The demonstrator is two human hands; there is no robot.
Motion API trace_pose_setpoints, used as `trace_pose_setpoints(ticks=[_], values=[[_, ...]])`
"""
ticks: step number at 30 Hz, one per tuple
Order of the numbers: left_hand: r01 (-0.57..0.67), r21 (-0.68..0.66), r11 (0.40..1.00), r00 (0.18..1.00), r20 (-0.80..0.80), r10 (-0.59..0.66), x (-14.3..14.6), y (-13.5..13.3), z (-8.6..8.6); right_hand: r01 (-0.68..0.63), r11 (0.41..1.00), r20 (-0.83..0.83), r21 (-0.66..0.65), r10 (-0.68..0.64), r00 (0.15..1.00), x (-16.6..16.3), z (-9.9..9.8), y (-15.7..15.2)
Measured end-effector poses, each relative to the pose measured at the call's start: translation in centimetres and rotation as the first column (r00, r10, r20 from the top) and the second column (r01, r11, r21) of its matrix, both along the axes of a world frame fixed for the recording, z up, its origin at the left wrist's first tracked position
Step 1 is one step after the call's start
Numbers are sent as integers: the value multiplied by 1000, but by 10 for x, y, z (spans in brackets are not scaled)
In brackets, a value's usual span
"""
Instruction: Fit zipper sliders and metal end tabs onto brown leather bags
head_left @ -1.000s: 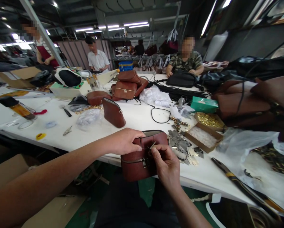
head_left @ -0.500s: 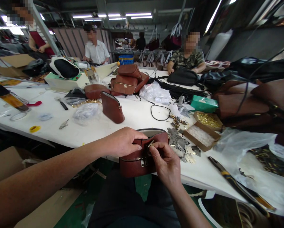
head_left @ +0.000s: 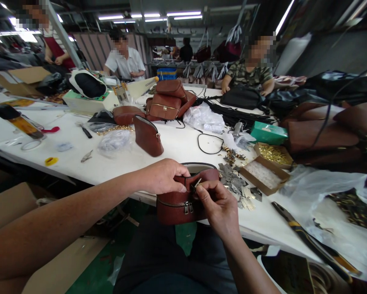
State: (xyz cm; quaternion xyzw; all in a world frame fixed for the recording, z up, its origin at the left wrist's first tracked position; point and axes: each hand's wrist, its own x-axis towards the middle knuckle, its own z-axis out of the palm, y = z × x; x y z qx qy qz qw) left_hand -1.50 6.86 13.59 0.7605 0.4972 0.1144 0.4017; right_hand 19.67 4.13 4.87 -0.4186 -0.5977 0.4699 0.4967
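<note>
Head view: a person's left fingers (head_left: 179,187) pinch the brown bag (head_left: 176,214) just below them, seemingly to steady it, while the right fingers (head_left: 204,194) grip a small metal piece (head_left: 198,182) at its front, loose metal plates (head_left: 231,178) handily beyond.

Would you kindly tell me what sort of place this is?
It is probably a bag-making workshop: the left hand holds a brown bag, more brown bags are piled on the white table, and many small gold-coloured pieces are at the right.
</note>
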Motion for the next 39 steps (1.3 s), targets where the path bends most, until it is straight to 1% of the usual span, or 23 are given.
trace_pose_setpoints(ticks=[5, 8, 10, 13, 15, 17, 25, 28, 32, 39], values=[[19, -12, 1000, 1000, -16, -19, 2, 1, 1, -37, 998, -42, -54, 35, 999, 1, 7, -1], [15, -34, 999, 1000, 2, -15, 2, 2, 1, -46, 996, -72, -74, 41, 997, 3, 5, 0], [26, -64, 998, 999, 23, -25, 1, 2, 0, -121, 985, -141, -121, 103, 985, 5, 1, 3], [42, -121, 992, 998, 50, -36, -3, 5, -3, -251, 950, -271, -184, 196, 942, 9, -6, 10], [40, -151, 988, 997, 73, -30, -6, 7, -5, -300, 934, -318, -194, 229, 920, 10, -9, 14], [34, -170, 985, 996, 93, -18, -8, 10, -6, -331, 925, -328, -186, 259, 908, 11, -9, 18], [21, -145, 989, 999, 45, -14, -7, 13, -6, -345, 920, -281, -186, 287, 916, 11, -6, 23], [6, -108, 994, 1000, 19, -4, -5, 12, -5, -333, 922, -266, -199, 276, 924, 10, -5, 25], [19, -52, 998, 999, -30, -20, -3, 10, -3, -324, 925, -255, -198, 271, 928, 10, -4, 26], [-11, -46, 999, 1000, -24, 10, 1, 7, -6, -307, 932, -242, -191, 258, 935, 8, -4, 24]])
